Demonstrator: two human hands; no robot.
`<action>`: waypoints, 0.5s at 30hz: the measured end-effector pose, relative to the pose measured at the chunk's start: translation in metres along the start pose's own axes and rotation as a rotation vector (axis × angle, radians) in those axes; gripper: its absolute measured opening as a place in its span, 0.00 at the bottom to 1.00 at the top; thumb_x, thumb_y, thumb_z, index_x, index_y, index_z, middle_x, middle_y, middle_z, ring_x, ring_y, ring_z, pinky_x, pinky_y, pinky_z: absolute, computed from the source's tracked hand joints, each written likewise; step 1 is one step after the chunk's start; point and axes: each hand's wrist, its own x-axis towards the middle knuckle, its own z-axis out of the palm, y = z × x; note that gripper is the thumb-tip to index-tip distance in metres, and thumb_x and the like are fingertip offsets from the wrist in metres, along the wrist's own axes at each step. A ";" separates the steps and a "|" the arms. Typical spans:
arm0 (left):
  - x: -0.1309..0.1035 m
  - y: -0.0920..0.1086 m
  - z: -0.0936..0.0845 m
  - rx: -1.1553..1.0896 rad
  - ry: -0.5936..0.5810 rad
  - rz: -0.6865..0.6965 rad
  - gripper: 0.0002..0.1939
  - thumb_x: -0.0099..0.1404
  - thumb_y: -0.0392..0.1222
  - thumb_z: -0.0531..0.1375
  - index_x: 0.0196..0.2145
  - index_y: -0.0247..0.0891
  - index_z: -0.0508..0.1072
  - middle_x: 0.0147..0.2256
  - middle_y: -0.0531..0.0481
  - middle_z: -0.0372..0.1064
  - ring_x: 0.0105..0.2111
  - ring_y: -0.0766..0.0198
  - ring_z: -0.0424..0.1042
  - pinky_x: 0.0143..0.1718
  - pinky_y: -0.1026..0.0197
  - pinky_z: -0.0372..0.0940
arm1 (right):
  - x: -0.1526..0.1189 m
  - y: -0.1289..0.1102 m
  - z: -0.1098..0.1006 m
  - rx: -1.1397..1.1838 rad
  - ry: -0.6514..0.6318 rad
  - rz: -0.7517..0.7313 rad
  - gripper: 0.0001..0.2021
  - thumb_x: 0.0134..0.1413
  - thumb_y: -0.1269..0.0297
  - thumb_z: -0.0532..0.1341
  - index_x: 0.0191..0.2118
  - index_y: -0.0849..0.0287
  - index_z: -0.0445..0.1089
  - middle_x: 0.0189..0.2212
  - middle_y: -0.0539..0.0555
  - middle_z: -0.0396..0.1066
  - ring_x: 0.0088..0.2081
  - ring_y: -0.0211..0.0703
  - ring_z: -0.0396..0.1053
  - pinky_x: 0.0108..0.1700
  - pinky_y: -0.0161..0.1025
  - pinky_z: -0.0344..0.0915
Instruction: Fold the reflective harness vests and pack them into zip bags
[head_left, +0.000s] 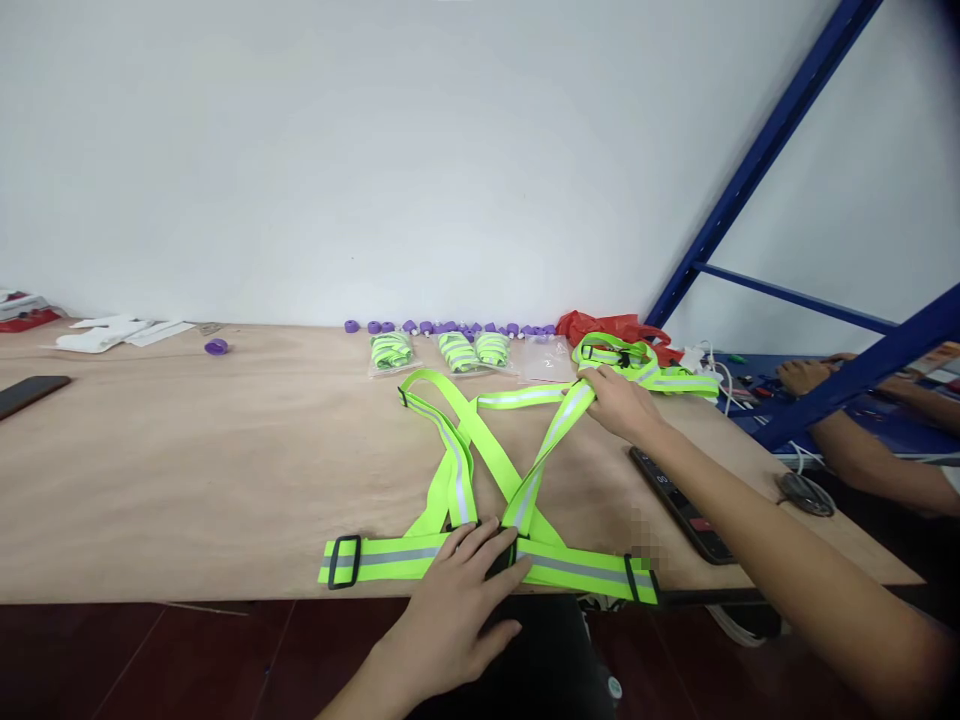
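Note:
A neon-yellow reflective vest made of straps with silver stripes lies at the table's front edge, its waist belt running left to right with black buckles at both ends. My left hand rests on the middle of the belt, fingers stretched out over the black joining piece. Farther back, my right hand is closed round one shoulder strap, pulling it up toward the back right. The other shoulder strap curls loosely to the left. Just behind my right hand lies a heap of similar reflective straps.
Bagged rolled straps lie along the back beside a row of purple rolls and a red plastic bag. A phone lies under my right forearm. Another person's hand is beyond the blue metal frame.

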 end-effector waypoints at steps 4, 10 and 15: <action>0.002 0.000 0.003 0.014 0.017 0.004 0.38 0.64 0.40 0.63 0.69 0.50 0.56 0.70 0.48 0.47 0.70 0.45 0.46 0.68 0.38 0.48 | 0.013 -0.014 0.023 0.208 -0.059 0.110 0.19 0.51 0.66 0.65 0.51 0.59 0.72 0.28 0.56 0.75 0.32 0.50 0.74 0.33 0.40 0.68; 0.001 -0.002 0.004 0.003 -0.015 0.012 0.37 0.67 0.45 0.61 0.70 0.52 0.53 0.71 0.49 0.44 0.70 0.46 0.44 0.69 0.37 0.45 | 0.031 -0.038 0.063 0.625 -0.141 0.232 0.28 0.55 0.61 0.66 0.60 0.58 0.63 0.26 0.52 0.76 0.24 0.43 0.74 0.27 0.40 0.73; 0.000 -0.007 0.008 -0.040 0.012 0.022 0.35 0.70 0.54 0.57 0.70 0.55 0.50 0.71 0.52 0.42 0.71 0.46 0.42 0.69 0.38 0.47 | 0.036 -0.042 0.069 0.896 -0.215 0.255 0.33 0.48 0.68 0.68 0.61 0.57 0.59 0.37 0.57 0.79 0.36 0.50 0.79 0.36 0.45 0.78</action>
